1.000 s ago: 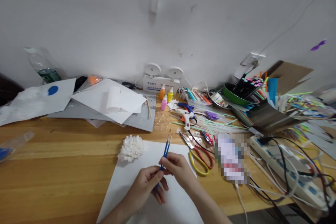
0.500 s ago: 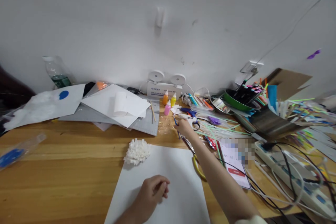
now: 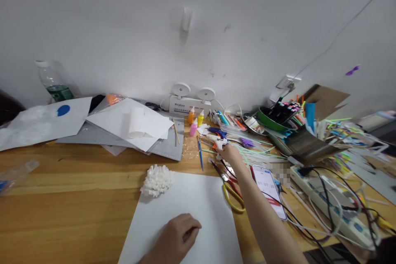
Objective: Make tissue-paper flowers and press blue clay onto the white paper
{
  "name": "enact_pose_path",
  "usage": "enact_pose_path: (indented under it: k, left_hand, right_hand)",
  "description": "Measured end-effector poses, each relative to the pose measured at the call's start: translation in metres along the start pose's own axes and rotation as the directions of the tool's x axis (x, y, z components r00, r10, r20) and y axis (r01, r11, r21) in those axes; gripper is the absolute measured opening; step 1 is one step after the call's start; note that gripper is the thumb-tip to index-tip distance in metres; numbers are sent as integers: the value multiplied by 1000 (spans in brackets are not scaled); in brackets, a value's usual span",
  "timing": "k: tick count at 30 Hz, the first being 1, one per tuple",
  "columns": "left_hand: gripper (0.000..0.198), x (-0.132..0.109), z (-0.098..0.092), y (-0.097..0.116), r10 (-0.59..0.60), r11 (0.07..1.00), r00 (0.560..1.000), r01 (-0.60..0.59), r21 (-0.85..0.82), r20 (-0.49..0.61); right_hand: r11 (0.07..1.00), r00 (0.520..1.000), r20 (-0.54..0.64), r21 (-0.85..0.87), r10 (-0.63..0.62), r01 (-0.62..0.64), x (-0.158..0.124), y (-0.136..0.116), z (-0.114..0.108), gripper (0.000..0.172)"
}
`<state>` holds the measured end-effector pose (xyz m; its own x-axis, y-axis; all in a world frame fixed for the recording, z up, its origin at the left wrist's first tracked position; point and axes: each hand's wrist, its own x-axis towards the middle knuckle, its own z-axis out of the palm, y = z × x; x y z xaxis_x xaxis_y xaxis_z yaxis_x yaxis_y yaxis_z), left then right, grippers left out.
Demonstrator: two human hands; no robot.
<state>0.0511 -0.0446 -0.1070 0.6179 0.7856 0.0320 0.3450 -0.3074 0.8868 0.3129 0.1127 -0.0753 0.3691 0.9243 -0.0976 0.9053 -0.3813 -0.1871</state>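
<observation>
- Head view: the right hand [image 3: 231, 155] is stretched out over the clutter at the far side of the wooden table [image 3: 77, 181]. Its fingers are on the white glue gun [image 3: 219, 144], which lies among the straws [image 3: 262, 148]. Whether they have closed round it I cannot tell; the hand hides the handle.
- The left hand [image 3: 177, 234] rests on the white sheet of paper [image 3: 198, 198] close to the person, loosely curled and empty.
- Two blue paintbrushes [image 3: 200, 154] lie on the bare wood just left of the glue gun, apart from both hands. A white ruffled ball [image 3: 157, 179] sits at the sheet's far left corner.
- Under the outstretched forearm lie the scissors [image 3: 232, 192] and a phone [image 3: 268, 189] with its screen lit.
- What could go wrong, to my eye:
  - The gun's black cord [image 3: 227, 166] seems to trail over the scissors, so a lift might snag it and drag them.
  - The forearm passes low over the phone and could knock it.
  - If the nozzle is hot, the plastic straws touching it could soften.
</observation>
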Motion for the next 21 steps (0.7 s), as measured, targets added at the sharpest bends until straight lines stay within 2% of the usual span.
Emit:
enact_pose_path:
  k: [6, 14, 18, 21]
  left_hand:
    - [17, 0, 0, -1, -22, 998, 1000, 21, 58, 6]
    - [15, 1, 2, -4, 36, 991, 999, -38, 132, 18]
    - [15, 0, 1, -2, 24, 990, 1000, -26, 139, 15]
    - [15, 0, 1, -1, 32, 990, 999, -33, 137, 6]
  right_hand:
    - [999, 1000, -16, 38, 3, -2, 4, 4, 10, 28]
    - [991, 1000, -13, 130, -25, 27, 7, 1, 17, 23]
    - [977, 996, -84, 205, -41, 58, 3, 7, 18, 32]
    - [964, 982, -182, 251, -44, 89, 1, 12, 16, 36]
